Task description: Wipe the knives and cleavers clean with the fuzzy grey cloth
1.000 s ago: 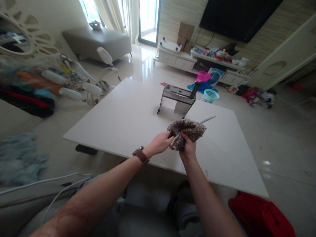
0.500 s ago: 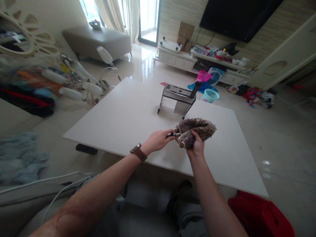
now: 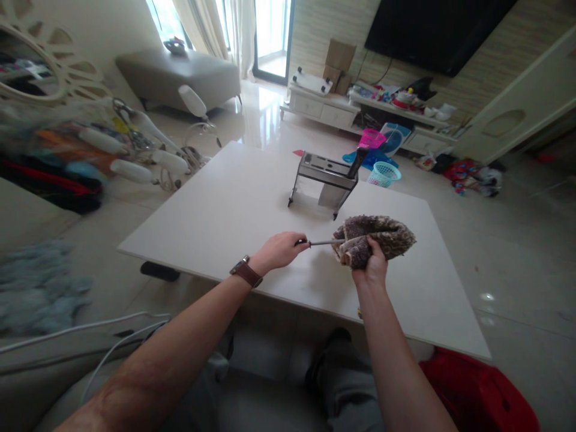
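My left hand is closed on the black handle of a thin metal rod-like tool, perhaps a sharpening rod or knife. The tool's far end lies inside the folds of a brown, shaggy cloth. My right hand grips that cloth from below, thumb on top. Both hands are above the white table. Beyond them stands a metal knife rack with a black-handled knife in its right end.
A light blue basket and a pink basket are past the table's far edge. White lamp shades stand at the left. A red object lies by the near right corner.
My hands have moved apart, the left one leftward and the right one rightward with the cloth. More of the tool's metal shaft now shows between them.
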Demonstrator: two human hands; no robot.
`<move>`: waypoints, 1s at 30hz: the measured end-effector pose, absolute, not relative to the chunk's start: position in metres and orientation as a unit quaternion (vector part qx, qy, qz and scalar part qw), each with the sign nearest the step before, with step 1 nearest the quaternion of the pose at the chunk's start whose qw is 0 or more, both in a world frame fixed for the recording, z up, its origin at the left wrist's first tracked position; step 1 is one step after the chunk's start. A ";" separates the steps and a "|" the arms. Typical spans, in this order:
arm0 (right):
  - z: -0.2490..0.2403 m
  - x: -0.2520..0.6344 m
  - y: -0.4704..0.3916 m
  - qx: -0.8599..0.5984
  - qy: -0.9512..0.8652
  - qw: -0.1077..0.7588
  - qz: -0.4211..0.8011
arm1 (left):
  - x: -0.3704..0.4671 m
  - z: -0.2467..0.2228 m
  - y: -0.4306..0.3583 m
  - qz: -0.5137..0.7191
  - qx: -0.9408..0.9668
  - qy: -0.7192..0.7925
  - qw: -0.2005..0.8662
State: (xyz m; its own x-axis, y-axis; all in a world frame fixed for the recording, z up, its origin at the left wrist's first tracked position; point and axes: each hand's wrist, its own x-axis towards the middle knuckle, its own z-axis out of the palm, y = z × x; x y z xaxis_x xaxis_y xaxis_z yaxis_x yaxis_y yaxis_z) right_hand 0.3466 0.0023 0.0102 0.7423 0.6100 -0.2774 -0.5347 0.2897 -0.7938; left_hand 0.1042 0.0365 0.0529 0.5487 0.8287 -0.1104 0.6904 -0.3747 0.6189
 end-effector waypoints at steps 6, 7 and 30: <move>0.005 0.362 0.000 -0.464 -0.079 0.784 0.405 | 0.108 0.056 0.035 0.108 0.819 0.475 0.304; 0.005 0.364 0.000 -0.462 -0.081 0.785 0.404 | 0.108 0.055 0.036 0.113 0.818 0.479 0.298; 0.022 0.306 -0.008 -0.442 -0.153 0.746 0.475 | 0.129 0.048 0.026 0.189 0.740 0.484 0.426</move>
